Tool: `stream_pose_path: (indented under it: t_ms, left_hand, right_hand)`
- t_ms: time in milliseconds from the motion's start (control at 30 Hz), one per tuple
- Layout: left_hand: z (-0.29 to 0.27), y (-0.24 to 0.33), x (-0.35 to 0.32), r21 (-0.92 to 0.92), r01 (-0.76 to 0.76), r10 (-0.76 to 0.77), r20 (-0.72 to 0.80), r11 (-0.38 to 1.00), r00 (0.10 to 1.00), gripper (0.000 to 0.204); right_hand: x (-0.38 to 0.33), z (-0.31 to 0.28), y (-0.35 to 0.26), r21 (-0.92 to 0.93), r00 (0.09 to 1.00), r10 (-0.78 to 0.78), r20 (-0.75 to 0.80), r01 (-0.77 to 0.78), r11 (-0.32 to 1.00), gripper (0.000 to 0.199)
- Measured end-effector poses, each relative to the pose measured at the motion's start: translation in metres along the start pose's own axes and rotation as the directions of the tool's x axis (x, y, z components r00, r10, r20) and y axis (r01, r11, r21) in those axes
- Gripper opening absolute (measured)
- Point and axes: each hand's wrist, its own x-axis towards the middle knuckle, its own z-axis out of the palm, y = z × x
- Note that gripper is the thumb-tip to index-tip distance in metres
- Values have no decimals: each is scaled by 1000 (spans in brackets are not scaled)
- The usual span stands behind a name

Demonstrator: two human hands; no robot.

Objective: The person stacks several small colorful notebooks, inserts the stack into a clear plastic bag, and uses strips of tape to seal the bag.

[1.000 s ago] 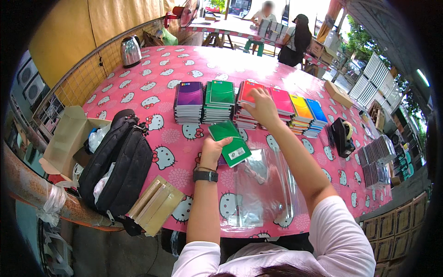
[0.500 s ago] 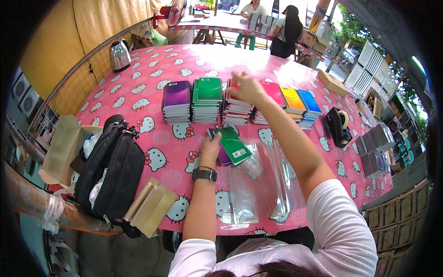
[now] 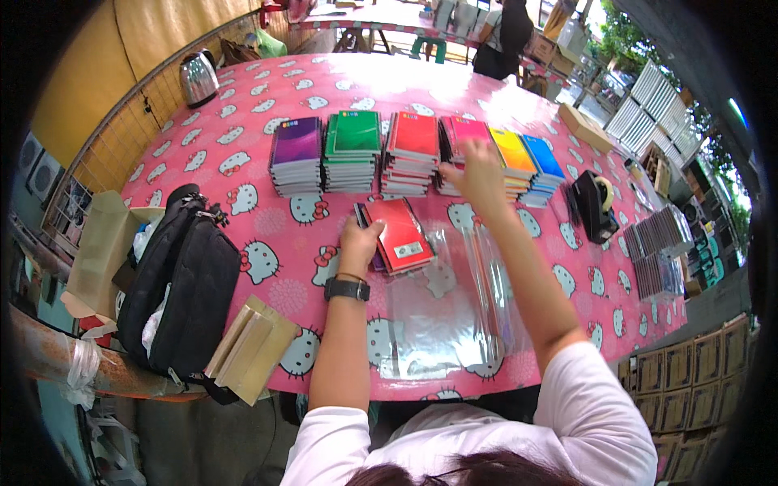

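My left hand (image 3: 359,245) is closed on a small bundle of spiral notebooks, with a red notebook (image 3: 399,235) on top and a purple edge showing beneath. Over the front of the pink notebook stack (image 3: 463,130) is my right hand (image 3: 478,172), thumb apart from its fingers and nothing visible in it. In the same row stand a purple stack (image 3: 297,144), a green stack (image 3: 354,134), a red stack (image 3: 413,136), a yellow stack (image 3: 510,152) and a blue stack (image 3: 541,159). Clear plastic sleeves (image 3: 442,340) lie flat in front of me.
A black backpack (image 3: 188,287), an open cardboard box (image 3: 93,251) and a bundle of brown card (image 3: 253,344) sit at the left. A kettle (image 3: 198,78) stands far left. At the right are a tape dispenser (image 3: 596,206) and wrapped notebook stacks (image 3: 655,247). Another person (image 3: 502,40) stands beyond.
A red notebook now covers the green one in my left hand. My right hand has moved from the red stack to the pink one. The whole view has shifted slightly.
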Motion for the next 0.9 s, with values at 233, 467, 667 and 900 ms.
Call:
stream_pose_path:
  t_ms: [233,467,667,900]
  left_hand:
    - [4,9,-5,92,5,-3,-18,996,1000,47]
    - [14,21,-16,200,-40,50,-46,979,998,58]
    - [3,28,-8,-455,318,-175,328,832,928,65]
    - [0,33,-14,-47,0,5,114,999,993,40]
  right_hand:
    - [43,16,37,-195,846,-44,531,172,966,22]
    - [32,-24,83,287,970,241,-23,-225,931,22]
    - [-82,0,-3,756,671,477,568,-654,20,19]
    - [-32,-18,25,410,953,195,230,-277,869,23]
